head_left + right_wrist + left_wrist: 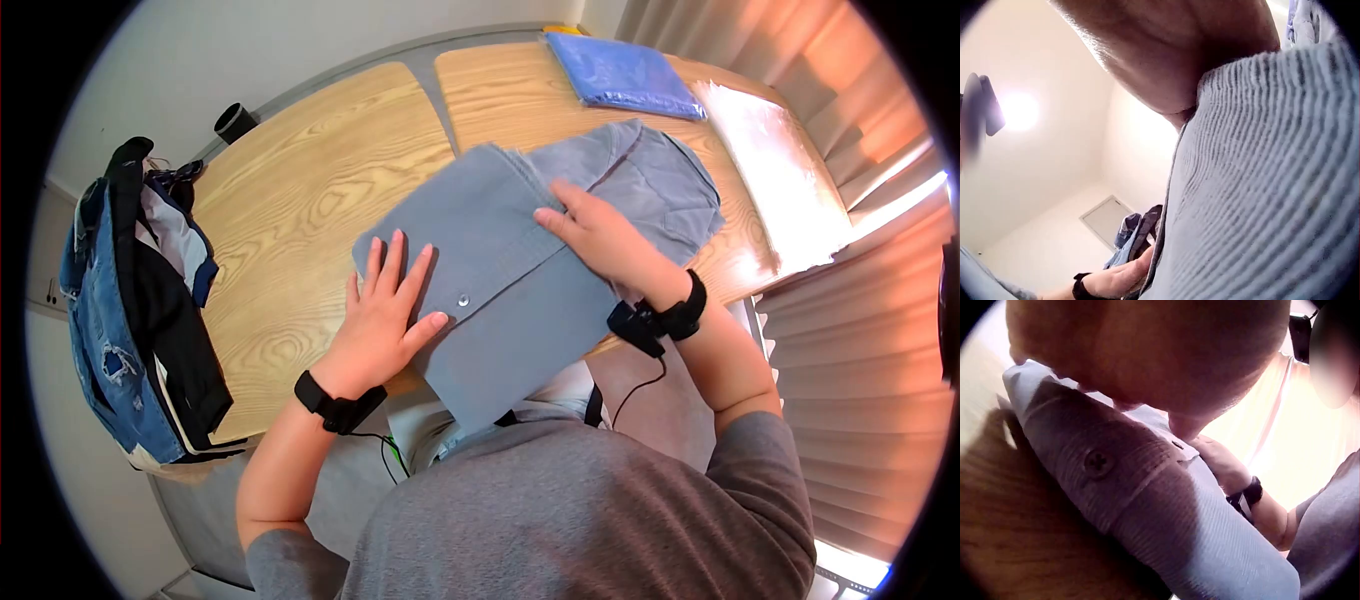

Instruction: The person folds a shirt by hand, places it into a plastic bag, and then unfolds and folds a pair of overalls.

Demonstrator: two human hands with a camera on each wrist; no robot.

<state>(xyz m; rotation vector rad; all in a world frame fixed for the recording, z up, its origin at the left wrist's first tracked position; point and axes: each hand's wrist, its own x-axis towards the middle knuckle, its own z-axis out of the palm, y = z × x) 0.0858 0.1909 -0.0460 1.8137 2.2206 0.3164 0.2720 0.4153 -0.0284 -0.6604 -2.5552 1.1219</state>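
A grey-blue corduroy shirt (520, 340), partly folded, lies across the near side of the wooden table, its lower corner hanging over the front edge. My left hand (385, 320) rests on the shirt's left end with fingers spread, the thumb close to a button (463, 300). Another button (1098, 463) shows on the ribbed cloth beneath the hand in the left wrist view. On the shirt's upper right, my right hand (603, 235) lies with its fingers extended over the cloth. The ribbed fabric (1266, 162) fills much of the right wrist view, where the right fingertips are hidden.
A pile of clothes with blue jeans (105, 330) hangs over the table's left end. At the back right lie a blue plastic-wrapped packet (625, 72) and a shiny clear plastic bag (775, 170). Behind the wooden table (300, 180) stands a black bin (235, 122). Curtains hang along the right.
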